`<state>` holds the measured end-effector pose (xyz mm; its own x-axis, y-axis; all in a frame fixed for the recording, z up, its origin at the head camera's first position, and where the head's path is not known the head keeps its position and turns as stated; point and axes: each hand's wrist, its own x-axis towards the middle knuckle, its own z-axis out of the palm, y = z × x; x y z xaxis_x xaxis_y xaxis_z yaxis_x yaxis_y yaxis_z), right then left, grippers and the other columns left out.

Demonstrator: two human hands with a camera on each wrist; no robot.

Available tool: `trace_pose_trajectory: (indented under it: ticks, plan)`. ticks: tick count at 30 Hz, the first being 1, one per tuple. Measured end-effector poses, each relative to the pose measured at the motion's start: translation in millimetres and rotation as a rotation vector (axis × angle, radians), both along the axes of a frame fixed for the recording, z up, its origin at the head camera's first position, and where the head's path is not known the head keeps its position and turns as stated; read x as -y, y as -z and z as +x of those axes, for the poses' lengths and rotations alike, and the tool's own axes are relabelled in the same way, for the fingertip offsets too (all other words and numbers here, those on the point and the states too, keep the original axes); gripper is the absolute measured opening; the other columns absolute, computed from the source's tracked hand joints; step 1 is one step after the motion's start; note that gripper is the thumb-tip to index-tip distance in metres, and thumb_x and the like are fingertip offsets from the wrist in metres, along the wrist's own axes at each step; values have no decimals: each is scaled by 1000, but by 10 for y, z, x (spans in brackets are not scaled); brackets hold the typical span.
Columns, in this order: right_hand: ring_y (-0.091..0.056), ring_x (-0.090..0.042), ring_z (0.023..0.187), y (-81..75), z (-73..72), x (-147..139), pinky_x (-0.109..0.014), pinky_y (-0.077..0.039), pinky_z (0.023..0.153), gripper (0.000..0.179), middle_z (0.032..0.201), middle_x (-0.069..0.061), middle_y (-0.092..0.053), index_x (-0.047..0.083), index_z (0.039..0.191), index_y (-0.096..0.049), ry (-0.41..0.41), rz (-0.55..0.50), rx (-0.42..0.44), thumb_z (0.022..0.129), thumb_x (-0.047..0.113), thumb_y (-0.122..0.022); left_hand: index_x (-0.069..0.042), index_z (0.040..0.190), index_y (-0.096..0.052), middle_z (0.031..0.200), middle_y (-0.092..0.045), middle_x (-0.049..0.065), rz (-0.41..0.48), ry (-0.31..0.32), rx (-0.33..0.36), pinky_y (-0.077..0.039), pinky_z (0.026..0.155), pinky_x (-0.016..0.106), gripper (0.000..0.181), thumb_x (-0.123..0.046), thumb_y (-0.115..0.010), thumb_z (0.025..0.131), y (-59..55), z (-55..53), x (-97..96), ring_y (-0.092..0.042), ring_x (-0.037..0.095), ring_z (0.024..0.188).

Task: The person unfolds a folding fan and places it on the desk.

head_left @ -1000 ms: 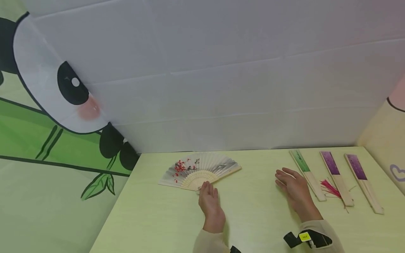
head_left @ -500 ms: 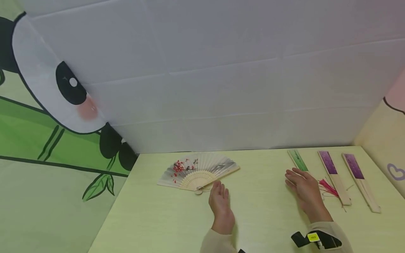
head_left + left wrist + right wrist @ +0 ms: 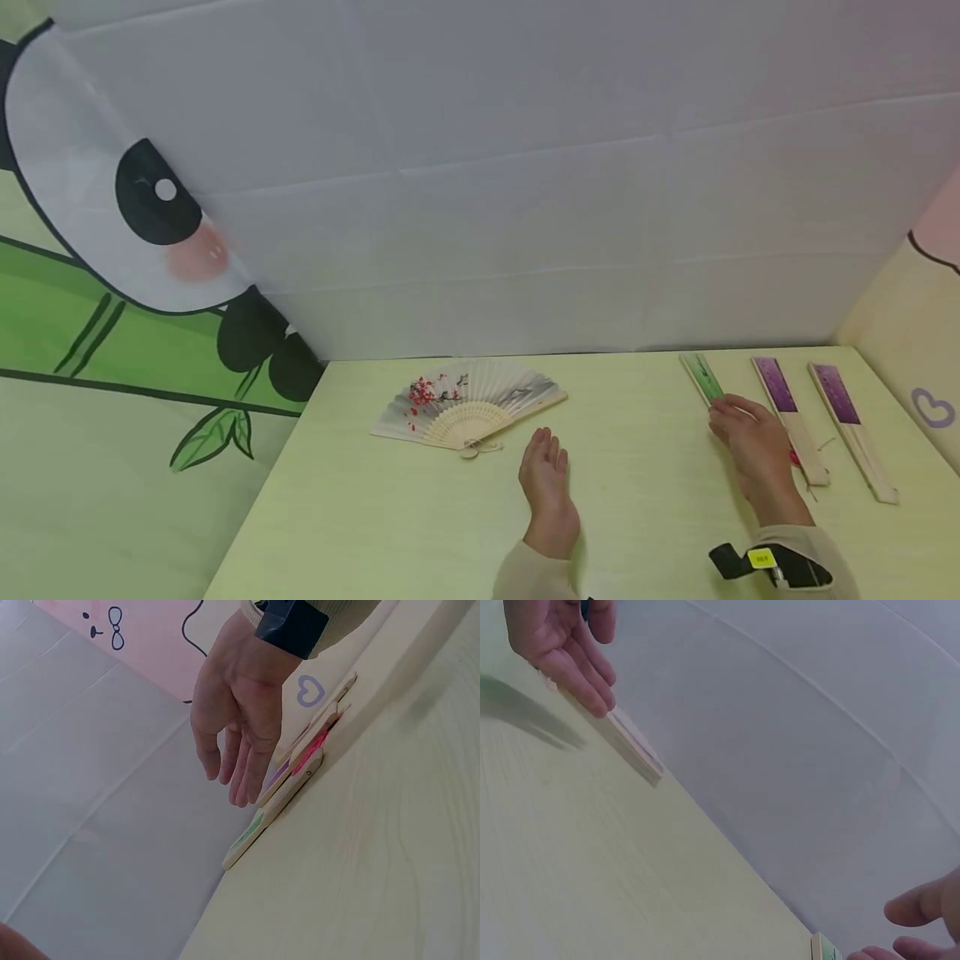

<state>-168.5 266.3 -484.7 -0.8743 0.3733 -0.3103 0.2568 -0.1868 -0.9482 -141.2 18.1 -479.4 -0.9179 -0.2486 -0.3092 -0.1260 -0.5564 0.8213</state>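
My right hand (image 3: 759, 448) hovers over a folded hand fan with a green cover (image 3: 702, 377), hiding its lower part. In the left wrist view the right hand's fingers hang down loosely just above the folded fans, gripping nothing. A spread hand fan (image 3: 471, 404) with red blossoms lies at the table's left back. To its right, my left hand (image 3: 550, 496) is held over the table, fingers straight and together, holding nothing. Two folded fans with purple covers, a nearer one (image 3: 777, 387) and an outer one (image 3: 836, 396), lie right of the green one.
A pink tassel (image 3: 309, 754) lies between the green and the nearer purple fan, mostly hidden by my right hand in the head view. A white sheet (image 3: 480, 208) stands along the table's back edge. A cartoon panda backdrop (image 3: 90, 217) is at the left.
Both hands have moved right. My right hand has come over the green fan and now covers most of the tassel. The left hand has moved away from the spread fan's pivot.
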Motion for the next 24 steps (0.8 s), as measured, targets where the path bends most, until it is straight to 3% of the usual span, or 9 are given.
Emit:
trace_pose_trajectory:
  ticks: [4, 7, 10, 14, 17, 24]
  plan:
    - [-61, 12, 90, -1, 0, -40, -6, -54, 80, 49, 102, 22, -62, -3, 151, -44, 37, 130, 2, 106, 7, -61, 14, 158, -27, 166, -28, 33, -3, 23, 13, -31, 128, 50, 51, -10, -32, 113, 13, 17, -59, -25, 48, 156]
    - [-58, 10, 95, 2, -9, -64, -4, -52, 78, 50, 118, 8, -67, -3, 152, -47, 57, 246, 13, 106, 11, -62, 14, 158, -28, 166, -29, 33, 0, 35, 21, -32, 127, 50, 51, -10, -33, 113, 21, 23, -100, -26, 49, 155]
    - [-63, -8, 116, 11, -22, -96, -5, -52, 84, 52, 143, -12, -61, -1, 154, -47, 46, 345, 49, 106, 13, -62, 14, 157, -30, 165, -31, 32, 3, 40, 32, -33, 127, 50, 50, -10, -34, 113, 35, 20, -141, -27, 48, 155]
    - [-51, -37, 144, 32, -35, -154, -32, -51, 112, 57, 158, -26, -48, -4, 156, -42, -18, 449, 75, 105, 9, -62, 13, 156, -32, 165, -32, 32, 3, 52, 40, -35, 126, 50, 50, -11, -35, 113, 55, 25, -194, -29, 48, 154]
    - [-46, -47, 145, 66, -50, -197, -57, -42, 118, 59, 158, -32, -45, -9, 155, -40, -79, 532, 63, 103, 6, -63, 13, 156, -33, 164, -33, 32, 5, 59, 43, -35, 125, 51, 49, -12, -35, 113, 59, 37, -231, -30, 48, 154]
    - [-46, -55, 140, 172, -101, -234, -65, -40, 115, 60, 153, -38, -45, -15, 150, -41, -142, 703, 27, 99, 5, -67, 15, 153, -35, 162, -36, 34, 1, 59, 41, -36, 124, 53, 48, -10, -34, 112, 53, 42, -319, -32, 50, 152]
